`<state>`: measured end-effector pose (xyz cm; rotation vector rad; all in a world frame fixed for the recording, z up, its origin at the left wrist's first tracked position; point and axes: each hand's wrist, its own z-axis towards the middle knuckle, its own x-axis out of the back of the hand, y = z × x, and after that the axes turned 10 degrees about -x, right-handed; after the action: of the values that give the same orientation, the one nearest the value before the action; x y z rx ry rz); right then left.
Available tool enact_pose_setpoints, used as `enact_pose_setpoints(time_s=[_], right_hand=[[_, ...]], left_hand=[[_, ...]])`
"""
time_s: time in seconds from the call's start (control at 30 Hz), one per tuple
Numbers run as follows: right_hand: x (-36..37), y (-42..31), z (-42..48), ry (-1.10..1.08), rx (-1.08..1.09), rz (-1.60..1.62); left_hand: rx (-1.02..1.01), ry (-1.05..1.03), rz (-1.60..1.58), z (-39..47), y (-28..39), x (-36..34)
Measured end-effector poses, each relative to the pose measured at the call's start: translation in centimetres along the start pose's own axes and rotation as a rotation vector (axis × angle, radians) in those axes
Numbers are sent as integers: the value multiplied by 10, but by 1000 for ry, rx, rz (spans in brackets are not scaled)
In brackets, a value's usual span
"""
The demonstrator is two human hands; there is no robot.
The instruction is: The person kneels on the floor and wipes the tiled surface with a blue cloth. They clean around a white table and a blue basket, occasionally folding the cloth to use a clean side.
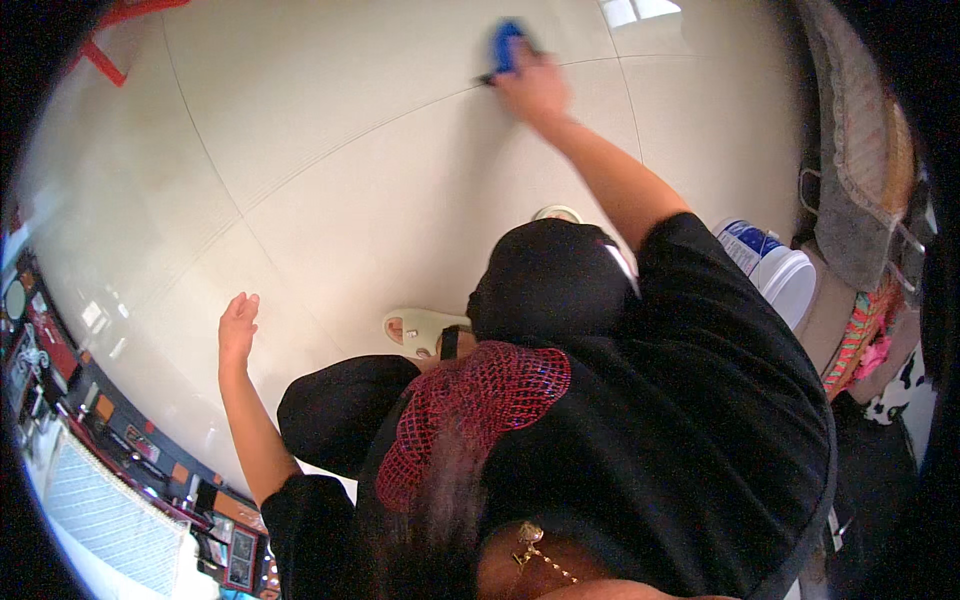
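Note:
Stretched far forward, my right hand [537, 88] grips a blue cleaning tool [508, 46], perhaps a brush or scraper, against the cream tiled floor [360, 97]. Motion blurs both the hand and the tool, so its exact kind cannot be told. A dark, thin edge of it shows near a tile joint. My left hand [238, 328] is held out to the left over the floor, holding nothing, its fingers slightly bent. Between the arms are my black-clad knees and a pale green sandal [420, 330] on one foot.
A white plastic bucket [784, 277] with a blue label stands by my right side. Beyond it are fabric-covered seats [855, 217]. Red legs of a piece of furniture [103, 63] show at the upper left. Shelving with assorted items [142, 450] curves along the lower left.

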<state>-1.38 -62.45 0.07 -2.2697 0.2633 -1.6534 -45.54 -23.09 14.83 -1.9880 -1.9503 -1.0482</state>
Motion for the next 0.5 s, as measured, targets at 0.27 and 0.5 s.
enact_pose_setpoints(time_s=[0.27, 0.5], right_hand=[[-67, -45, -103, -417, 1315, -108], [55, 169, 29, 63, 212, -130]], left_hand=[[-639, 89, 81, -77, 233, -55], [-547, -105, 282, -43, 230, -117]])
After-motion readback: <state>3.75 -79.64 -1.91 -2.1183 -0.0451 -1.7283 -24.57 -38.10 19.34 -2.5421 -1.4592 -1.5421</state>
